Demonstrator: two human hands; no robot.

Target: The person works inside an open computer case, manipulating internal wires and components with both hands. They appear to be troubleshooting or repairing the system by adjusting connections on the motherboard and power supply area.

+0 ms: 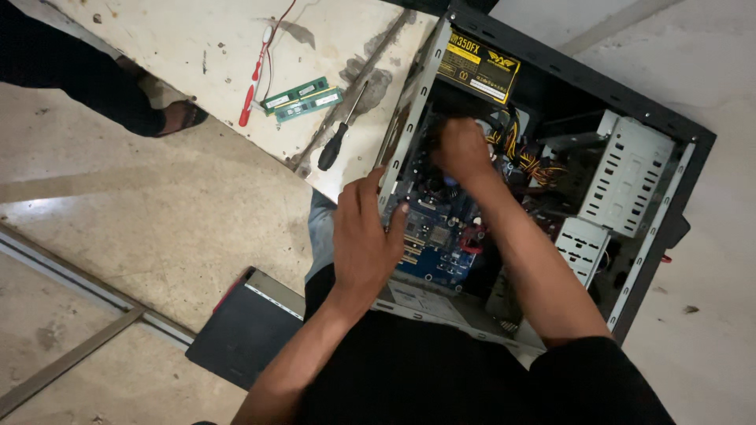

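While the left hand lies flat, fingers spread, on the rim of the open black metal computer case, seemingly to steady it, the right hand reaches deep over the blue circuit board; whether its curled fingers pinch anything I cannot tell. Two green memory sticks and a black-handled screwdriver lie aside on the worn white table, within reach.

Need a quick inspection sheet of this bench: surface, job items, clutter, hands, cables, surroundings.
Surface: worn white table, stained and chipped.
Job's things: open black computer case on its side; blue motherboard, power supply and drive cage inside.
Clutter: two green memory sticks, black-handled screwdriver, red and white toothbrush.
Hands: left hand rests on the case edge; right hand reaches inside over the board, grip unclear.
Cables: yellow and black bundle by the power supply; thin red wire on the table.
Surroundings: concrete floor; dark flat box; another person's sandalled foot.
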